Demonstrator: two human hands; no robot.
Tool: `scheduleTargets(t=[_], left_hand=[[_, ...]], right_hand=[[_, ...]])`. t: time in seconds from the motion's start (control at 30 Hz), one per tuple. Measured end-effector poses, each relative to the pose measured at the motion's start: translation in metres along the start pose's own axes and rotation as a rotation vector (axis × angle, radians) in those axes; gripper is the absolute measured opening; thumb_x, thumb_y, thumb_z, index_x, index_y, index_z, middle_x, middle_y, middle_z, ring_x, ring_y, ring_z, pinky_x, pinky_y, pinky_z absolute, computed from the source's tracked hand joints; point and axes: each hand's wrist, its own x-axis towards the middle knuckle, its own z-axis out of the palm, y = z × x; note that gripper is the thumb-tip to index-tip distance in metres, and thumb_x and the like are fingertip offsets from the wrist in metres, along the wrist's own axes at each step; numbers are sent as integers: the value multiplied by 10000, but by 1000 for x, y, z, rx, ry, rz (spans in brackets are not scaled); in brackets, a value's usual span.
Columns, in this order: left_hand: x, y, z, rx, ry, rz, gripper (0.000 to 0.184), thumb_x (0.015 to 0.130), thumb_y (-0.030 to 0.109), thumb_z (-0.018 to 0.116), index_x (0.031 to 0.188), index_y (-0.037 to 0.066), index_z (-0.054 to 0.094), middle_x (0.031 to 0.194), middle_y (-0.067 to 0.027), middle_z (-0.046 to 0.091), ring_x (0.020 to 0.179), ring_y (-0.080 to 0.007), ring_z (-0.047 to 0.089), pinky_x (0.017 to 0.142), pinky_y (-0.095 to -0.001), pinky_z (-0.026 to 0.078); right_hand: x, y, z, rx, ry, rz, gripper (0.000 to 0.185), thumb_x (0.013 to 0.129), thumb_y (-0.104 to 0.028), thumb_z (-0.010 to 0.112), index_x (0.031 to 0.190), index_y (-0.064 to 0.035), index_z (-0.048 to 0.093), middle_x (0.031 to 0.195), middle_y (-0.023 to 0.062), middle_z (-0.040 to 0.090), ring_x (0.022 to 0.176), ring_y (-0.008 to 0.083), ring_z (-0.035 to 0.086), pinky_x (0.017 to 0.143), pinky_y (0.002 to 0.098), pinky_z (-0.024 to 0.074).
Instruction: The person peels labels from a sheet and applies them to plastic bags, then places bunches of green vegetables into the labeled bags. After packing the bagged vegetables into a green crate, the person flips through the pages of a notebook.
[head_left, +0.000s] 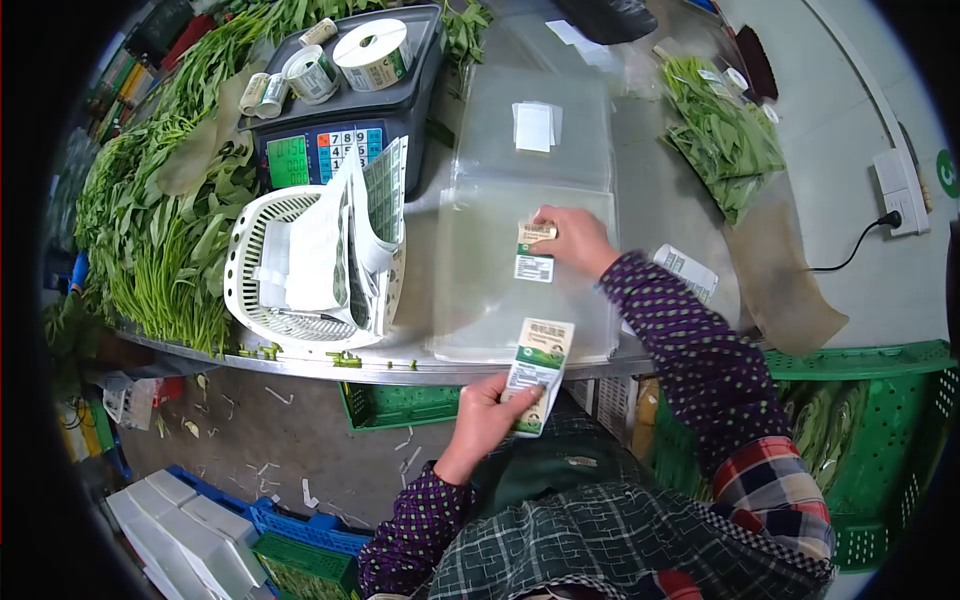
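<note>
- Strip of printed labels (545,345), at six o'clock: the left hand (484,422) has it clamped, thumb on top, fingers curled beneath and mostly hidden.
- Right hand (580,240), at two o'clock: thumb and fingertips drawn together, pinching the upper part of a single label (534,267) over the nearer stack of clear plastic bags (478,300). The step in hand looks like sticking that label on; the next move would call for laying the curled top flat and pressing evenly (the thin film could slip or crease). Whether its lower end already adheres, I cannot tell.
- White plastic basket (238,272), toward nine o'clock: paper sheets stand in it, their print mostly turned away.
- Digital scale (325,148), at eleven o'clock, bearing label rolls (372,55): its green digits are hard to read, and paper covers part of the keypad.
- Bagged leafy greens (722,145), farther toward two o'clock: their label print is too small to read.
</note>
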Motion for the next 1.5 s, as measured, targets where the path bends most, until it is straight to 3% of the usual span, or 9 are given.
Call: scheduleTargets(t=[0.2, 0.27, 0.43, 0.6, 0.9, 1.2, 1.27, 1.33, 1.5], left_hand=[[4, -13, -14, 215, -9, 260, 194, 807, 98, 708, 976, 6, 689, 838, -35, 676, 742, -61, 573, 650, -233, 476], [12, 4, -24, 320, -68, 260, 192, 769, 89, 724, 937, 5, 682, 782, -62, 631, 694, -111, 556, 642, -265, 462], [74, -1, -28, 401, -37, 682, 215, 714, 148, 746, 849, 1, 666, 906, -166, 645, 908, -300, 595, 763, -368, 474], [90, -23, -31, 376, -65, 467, 260, 712, 159, 742, 938, 40, 694, 1034, -174, 640, 1072, -311, 568, 1097, -460, 288], [73, -7, -34, 312, -112, 484, 248, 724, 124, 738, 951, 36, 691, 1037, -159, 642, 1019, -294, 584, 1015, -389, 378], [79, 4, -24, 341, -152, 499, 175, 790, 111, 680, 946, 34, 690, 929, -135, 674, 960, -278, 618, 1022, -390, 378], [83, -8, -22, 297, -140, 432, 203, 808, 101, 670, 999, 31, 679, 1006, -121, 659, 976, -243, 610, 989, -360, 402], [84, -12, -21, 240, -119, 314, 234, 843, 93, 650, 1065, 20, 664, 1041, -78, 649, 964, -157, 593, 883, -291, 455], [87, -12, -19, 172, -95, 243, 235, 844, 97, 650, 1062, 9, 661, 996, -80, 644, 928, -129, 586, 841, -287, 467]], right_hand=[[-11, -13, -14, -402, 176, 42, 547, 665, -236, 796, 1132, -80, 557, 1016, 127, 599, 792, 271, 635, 711, 382, 505], [-24, -16, -18, 480, 70, 267, 505, 693, -113, 770, 1129, -12, 535, 1052, 137, 574, 770, 196, 628, 699, 319, 517], [-19, 13, 26, 737, 142, 385, 438, 705, 31, 698, 1106, 15, 524, 1091, 117, 539, 766, 167, 620, 702, 288, 517], [-20, -5, 28, -97, 228, 196, 353, 673, -60, 719, 979, -25, 548, 1001, 125, 519, 756, 259, 616, 699, 357, 509], [-80, -3, 11, -333, -211, -45, 379, 742, -363, 716, 990, -111, 581, 984, 90, 534, 796, 290, 614, 690, 402, 501], [-41, 27, -13, -126, -269, -118, 200, 898, -241, 543, 895, -73, 652, 896, 109, 632, 787, 253, 622, 647, 367, 481], [22, -22, -83, 357, 387, 21, 253, 861, -216, 597, 833, 31, 638, 758, 164, 650, 703, 188, 635, 637, 292, 488], [49, -38, -142, -124, 529, 175, 158, 837, -161, 610, 917, -30, 646, 801, 84, 648, 784, 182, 611, 748, 335, 482], [-31, -39, -45, 74, -157, -175, 309, 774, -228, 711, 996, -27, 637, 867, 43, 637, 771, 128, 558, 672, 252, 442]])
